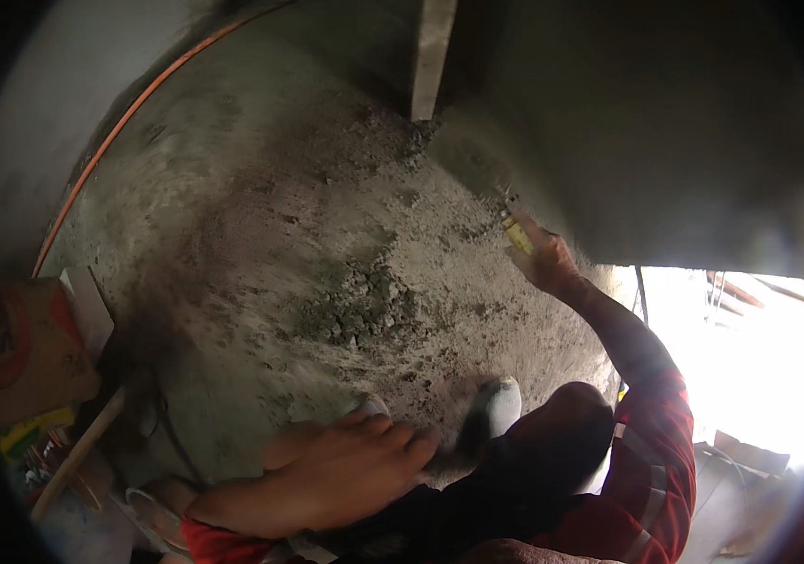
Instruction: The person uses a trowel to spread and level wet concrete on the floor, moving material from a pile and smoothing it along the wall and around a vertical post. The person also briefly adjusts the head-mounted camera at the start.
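Note:
My right hand (550, 260) is closed around the yellow handle of a trowel (518, 235), arm stretched forward. The trowel's flat grey blade (468, 162) lies near the foot of the dark wall and blends with the grey surface behind it. My left hand (355, 470), slightly blurred, is held low in front of my body, back up. Its fingers are loosely bent and a little apart, with nothing visible in them; the fingertips are partly hidden. Crumbly grey mortar (364, 301) is strewn over the rough floor ahead of my feet.
A grey post (432, 61) stands at the far side. An orange hose (129, 113) curves along the left wall. At left are a cardboard box (21, 348) and a wooden handle (78, 451). The dark wall (665, 141) rises at right, beside a bright opening (750, 357).

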The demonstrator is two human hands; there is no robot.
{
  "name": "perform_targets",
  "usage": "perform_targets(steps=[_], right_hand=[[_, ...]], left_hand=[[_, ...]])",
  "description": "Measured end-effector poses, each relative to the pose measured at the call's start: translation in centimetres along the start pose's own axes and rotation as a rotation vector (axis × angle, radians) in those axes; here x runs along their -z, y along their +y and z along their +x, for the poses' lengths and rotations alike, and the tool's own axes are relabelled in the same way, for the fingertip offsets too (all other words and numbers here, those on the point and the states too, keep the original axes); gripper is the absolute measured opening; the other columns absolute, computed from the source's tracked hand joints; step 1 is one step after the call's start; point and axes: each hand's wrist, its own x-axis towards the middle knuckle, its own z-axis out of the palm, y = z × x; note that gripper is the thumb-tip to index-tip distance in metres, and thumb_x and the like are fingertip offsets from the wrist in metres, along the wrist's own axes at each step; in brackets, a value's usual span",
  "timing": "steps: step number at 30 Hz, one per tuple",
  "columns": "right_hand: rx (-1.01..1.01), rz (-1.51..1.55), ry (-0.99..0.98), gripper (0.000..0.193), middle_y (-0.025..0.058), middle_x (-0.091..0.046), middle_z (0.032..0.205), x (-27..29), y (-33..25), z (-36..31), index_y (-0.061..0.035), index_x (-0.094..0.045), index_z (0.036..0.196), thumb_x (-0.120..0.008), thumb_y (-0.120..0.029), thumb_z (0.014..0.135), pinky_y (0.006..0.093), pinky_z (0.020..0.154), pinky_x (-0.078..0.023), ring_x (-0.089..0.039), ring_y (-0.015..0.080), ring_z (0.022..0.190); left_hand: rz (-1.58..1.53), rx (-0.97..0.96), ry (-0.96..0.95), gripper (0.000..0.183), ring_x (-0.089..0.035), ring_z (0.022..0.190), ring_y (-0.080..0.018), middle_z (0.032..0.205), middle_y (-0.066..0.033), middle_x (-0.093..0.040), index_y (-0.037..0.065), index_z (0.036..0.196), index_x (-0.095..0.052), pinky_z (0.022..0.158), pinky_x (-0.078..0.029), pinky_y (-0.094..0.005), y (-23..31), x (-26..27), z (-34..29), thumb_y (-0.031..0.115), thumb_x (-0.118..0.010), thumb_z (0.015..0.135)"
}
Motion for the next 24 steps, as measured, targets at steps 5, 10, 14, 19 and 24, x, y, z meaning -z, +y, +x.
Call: perform_targets(steps=[5, 10, 14, 19, 24], right_hand=[[-0.122, -0.399, -0.427, 0.071, 0.0228, -0.070, 0.117, 3.4, -4.4, 3.9, -0.0264, -0.037, 0.157, -0.065, -0.028, 0.092, 0.0451, 0.089, -0.058, -0.070, 0.0361, 0.106], [-0.125, -0.177, -0.210, 0.074, 0.0167, -0.071, 0.099, 5.7, 0.1, 2.8, -0.0248, -0.041, 0.156, -0.069, -0.029, 0.088, 0.0415, 0.069, -0.058, -0.070, 0.0267, 0.074], [-0.417, 0.220, -0.209, 0.073, 0.0086, -0.064, 0.084, 8.1, -3.4, 2.9, -0.0201, -0.044, 0.155, -0.075, -0.021, 0.089, 0.0324, 0.050, -0.051, -0.060, 0.0152, 0.055], [-0.555, 0.490, -0.080, 0.072, 0.0052, -0.059, 0.074, 6.9, -2.2, 5.1, -0.0147, -0.046, 0.153, -0.076, -0.020, 0.088, 0.0311, 0.040, -0.044, -0.053, 0.0117, 0.046], [-0.495, 0.582, 0.006, 0.072, 0.0121, -0.066, 0.088, 3.7, 1.1, 11.9, -0.0120, -0.045, 0.153, -0.076, -0.022, 0.088, 0.0330, 0.044, -0.046, -0.056, 0.0139, 0.051]], left_hand=[[-0.078, 0.032, 0.052, 0.041, -0.067, 0.100, -0.0345, 0.106, -0.0156, -0.068, 0.004, 0.124, -0.059, 0.091, -0.052, -0.0481, -3.6, 0.0, 0.4, 0.037, -0.059, 0.100], [-0.098, 0.199, 0.139, 0.036, -0.069, 0.098, -0.0401, 0.099, -0.0184, -0.071, 0.003, 0.112, -0.063, 0.086, -0.054, -0.0520, -7.8, 0.0, 3.5, 0.036, -0.062, 0.096], [-0.106, 0.321, 0.110, 0.037, -0.069, 0.099, -0.0403, 0.102, -0.0197, -0.072, 0.004, 0.114, -0.064, 0.086, -0.054, -0.0512, -10.5, 1.2, 2.4, 0.035, -0.064, 0.094], [-0.148, 0.502, 0.026, 0.047, -0.069, 0.099, -0.0403, 0.106, -0.0220, -0.072, 0.008, 0.129, -0.063, 0.086, -0.055, -0.0504, -11.7, 2.6, 0.8, 0.037, -0.066, 0.093], [-0.230, 0.612, 0.273, 0.054, -0.069, 0.103, -0.0402, 0.112, -0.0234, -0.071, 0.005, 0.135, -0.061, 0.089, -0.055, -0.0472, -13.9, 0.3, -2.5, 0.035, -0.072, 0.091]])
